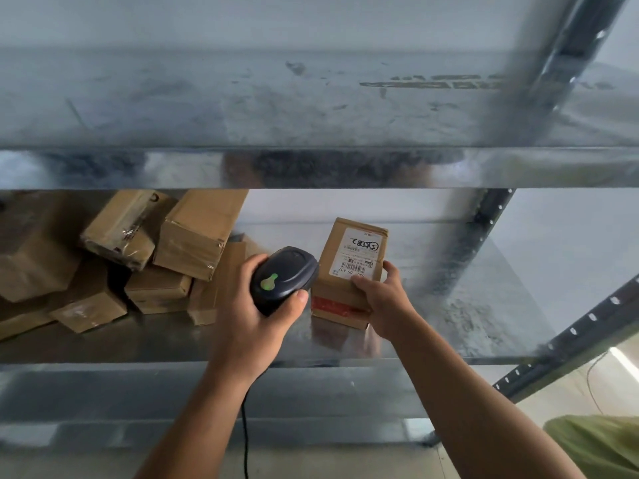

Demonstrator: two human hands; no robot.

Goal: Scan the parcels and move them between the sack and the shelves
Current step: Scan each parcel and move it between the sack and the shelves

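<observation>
Left hand (254,314) grips the scanner (284,276), right hand (384,302) holds a parcel (351,257) (upright on the shelf (484,326))

Left hand (254,307) grips scanner (283,276); right hand (383,305) holds parcel (347,261); arms outstretched.

Soft daylight, blurred edges; wide-angle distortion

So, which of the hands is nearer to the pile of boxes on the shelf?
Left. The left hand, gripping the scanner, is just right of the pile of boxes; the right hand is farther right, gripping the labelled parcel.
</observation>
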